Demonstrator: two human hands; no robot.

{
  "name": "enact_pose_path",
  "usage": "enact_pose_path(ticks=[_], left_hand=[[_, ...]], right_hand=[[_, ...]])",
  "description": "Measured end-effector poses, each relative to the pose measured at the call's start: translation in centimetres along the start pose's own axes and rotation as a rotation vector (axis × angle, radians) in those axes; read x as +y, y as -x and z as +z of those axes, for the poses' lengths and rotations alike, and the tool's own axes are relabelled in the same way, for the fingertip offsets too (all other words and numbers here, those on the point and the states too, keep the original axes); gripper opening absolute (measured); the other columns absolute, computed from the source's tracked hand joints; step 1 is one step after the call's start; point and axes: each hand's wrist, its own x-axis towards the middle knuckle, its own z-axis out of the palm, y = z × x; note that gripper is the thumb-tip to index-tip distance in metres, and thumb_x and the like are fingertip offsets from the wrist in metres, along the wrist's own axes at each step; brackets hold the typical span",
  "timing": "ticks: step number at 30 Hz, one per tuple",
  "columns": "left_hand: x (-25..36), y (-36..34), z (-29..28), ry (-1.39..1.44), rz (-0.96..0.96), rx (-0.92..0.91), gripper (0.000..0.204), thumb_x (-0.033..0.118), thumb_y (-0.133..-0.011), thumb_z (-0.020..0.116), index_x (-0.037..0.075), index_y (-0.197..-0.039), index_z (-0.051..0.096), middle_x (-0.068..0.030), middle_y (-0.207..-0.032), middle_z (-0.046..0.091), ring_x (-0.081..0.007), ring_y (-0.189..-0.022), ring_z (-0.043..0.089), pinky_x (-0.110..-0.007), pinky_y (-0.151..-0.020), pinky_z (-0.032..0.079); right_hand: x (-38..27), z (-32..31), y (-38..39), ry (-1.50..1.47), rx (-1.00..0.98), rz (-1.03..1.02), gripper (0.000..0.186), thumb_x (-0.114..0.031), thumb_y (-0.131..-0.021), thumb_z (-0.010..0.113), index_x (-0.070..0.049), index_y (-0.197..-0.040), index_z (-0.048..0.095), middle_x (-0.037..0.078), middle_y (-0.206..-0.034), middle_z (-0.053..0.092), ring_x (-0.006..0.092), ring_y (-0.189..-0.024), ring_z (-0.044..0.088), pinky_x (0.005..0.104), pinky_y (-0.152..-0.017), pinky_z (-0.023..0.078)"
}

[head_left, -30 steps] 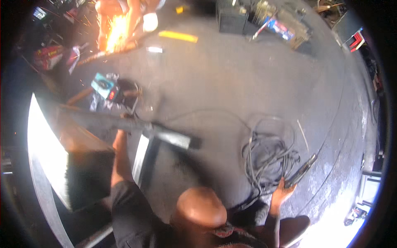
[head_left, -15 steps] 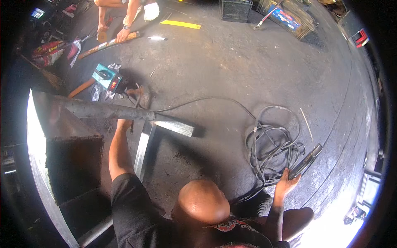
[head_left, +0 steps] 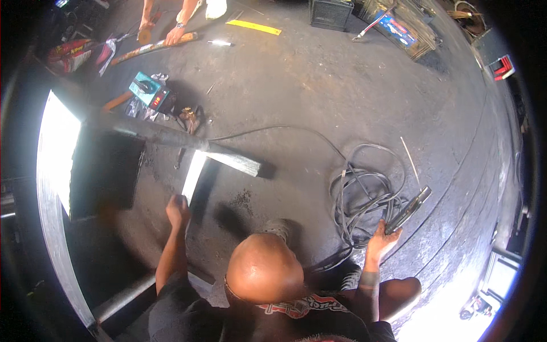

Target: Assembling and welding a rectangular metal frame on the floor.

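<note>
Down comes your left hand (head_left: 178, 212): half a second ago it was up under the dark pipe (head_left: 165, 133), and now it's lower, at the silver bar (head_left: 195, 171) that runs down from the pipe. Its fingers look curled in against that bar, but whether they close right around it, I cannot tell from this angle. Over on the far right, your right hand (head_left: 382, 242) is wrapped around the black holder (head_left: 408, 209), the tool slanting up and away from your palm, and a thin pale rod (head_left: 409, 157) rises from close to its tip. Just beside that hand, on its left, lies the loose coil of black cable (head_left: 342, 199) on the dark floor (head_left: 285, 85), one strand arcing away toward the pipe. Back past the pipe sits a teal box (head_left: 145, 85) with a dark handle on top and a lit red display. Farther off, another person's hand (head_left: 175, 36) rests on a rusty tube (head_left: 151, 48), with a white pen-like stick (head_left: 220, 43) just beside it and a yellow strip (head_left: 253, 27) lying flat near that.
</note>
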Motion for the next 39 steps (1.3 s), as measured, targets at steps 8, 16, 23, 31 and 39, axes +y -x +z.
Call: enact_pose_path(ticks=[8,16,23,31,39], left_hand=[[5.2,10.5,1.8,0.202,0.035,-0.329,0.011,0.003,-0.081,0.060,-0.003,-0.090,0.060,-0.0136,-0.079,0.065,-0.0158,-0.075,0.061,-0.031,-0.068,0.048],[11.6,16.0,1.6,0.183,-0.025,-0.866,0.025,0.024,-0.081,0.062,0.001,-0.091,0.063,-0.0192,-0.092,0.066,-0.0343,-0.088,0.064,-0.039,-0.076,0.049],[12.5,18.9,1.3,0.162,0.043,-1.144,0.028,0.026,-0.081,0.063,0.002,-0.095,0.063,-0.0201,-0.094,0.065,-0.0356,-0.090,0.063,-0.041,-0.077,0.049],[12.3,18.8,1.3,0.007,0.008,-1.172,0.033,0.029,-0.080,0.063,0.003,-0.099,0.063,-0.0211,-0.096,0.065,-0.0372,-0.093,0.062,-0.043,-0.078,0.049],[9.4,14.5,2.7,-0.094,0.055,-0.834,0.042,0.038,-0.081,0.060,0.003,-0.104,0.062,-0.0228,-0.094,0.065,-0.0381,-0.093,0.062,-0.043,-0.076,0.049]], right_hand=[[-1.0,1.5,-0.7,-0.031,0.080,-0.194,0.029,-0.010,-0.082,0.065,0.009,-0.099,0.051,0.016,-0.084,0.059,0.0264,-0.074,0.056,0.0380,-0.072,0.045],[-1.2,1.6,-0.9,-0.027,0.074,-0.232,0.036,-0.008,-0.081,0.063,0.011,-0.109,0.050,0.018,-0.088,0.060,0.0257,-0.075,0.057,0.0375,-0.071,0.046],[-2.0,1.8,-0.8,0.058,0.022,-0.172,0.051,-0.009,-0.080,0.065,0.016,-0.118,0.044,0.030,-0.113,0.054,0.0375,-0.102,0.055,0.0414,-0.091,0.042],[-3.1,1.7,-0.4,0.055,-0.055,-0.097,0.060,-0.017,-0.081,0.065,0.019,-0.122,0.038,0.035,-0.119,0.048,0.0427,-0.111,0.049,0.0444,-0.097,0.037],[-2.7,1.7,-0.2,0.124,-0.066,-0.073,0.067,-0.022,-0.081,0.066,0.021,-0.123,0.036,0.037,-0.120,0.047,0.0455,-0.111,0.049,0.0454,-0.096,0.038]])
